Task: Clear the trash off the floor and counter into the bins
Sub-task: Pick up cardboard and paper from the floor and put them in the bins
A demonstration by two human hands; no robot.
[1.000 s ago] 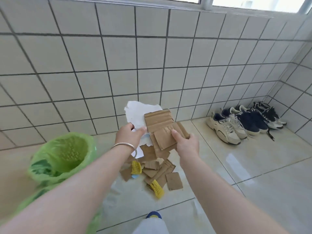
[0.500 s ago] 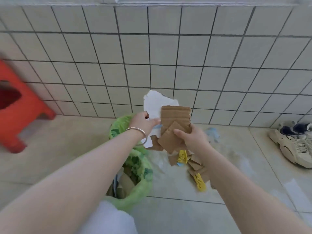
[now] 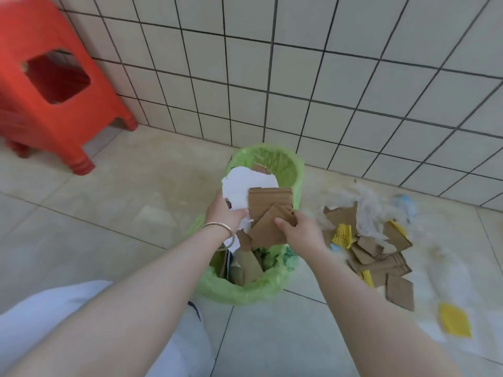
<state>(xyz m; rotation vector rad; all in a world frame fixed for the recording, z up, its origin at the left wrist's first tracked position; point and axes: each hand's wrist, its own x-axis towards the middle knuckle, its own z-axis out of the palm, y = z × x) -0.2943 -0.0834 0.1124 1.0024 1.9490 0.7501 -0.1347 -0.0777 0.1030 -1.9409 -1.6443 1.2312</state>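
Observation:
A bin lined with a green bag (image 3: 292,170) stands on the floor by the tiled wall, with cardboard scraps inside it. Directly above its opening my left hand (image 3: 226,213) pinches a torn white paper (image 3: 242,186), and my right hand (image 3: 302,232) grips a stack of brown cardboard pieces (image 3: 269,210). The two bundles overlap between my hands. On the floor right of the bin lies a pile of cardboard scraps (image 3: 381,257), yellow foam netting (image 3: 343,235) and thin white plastic (image 3: 367,210).
A red plastic stool (image 3: 46,85) stands at the upper left against the tiled wall. Another yellow net piece (image 3: 454,319) lies on the floor at the right. My white-clothed knee (image 3: 54,308) is at the lower left, close to the bin.
The view swung left and down. My hands carried the paper and cardboard from above the floor pile to over the green bin. The shoes left the view and the red stool came in.

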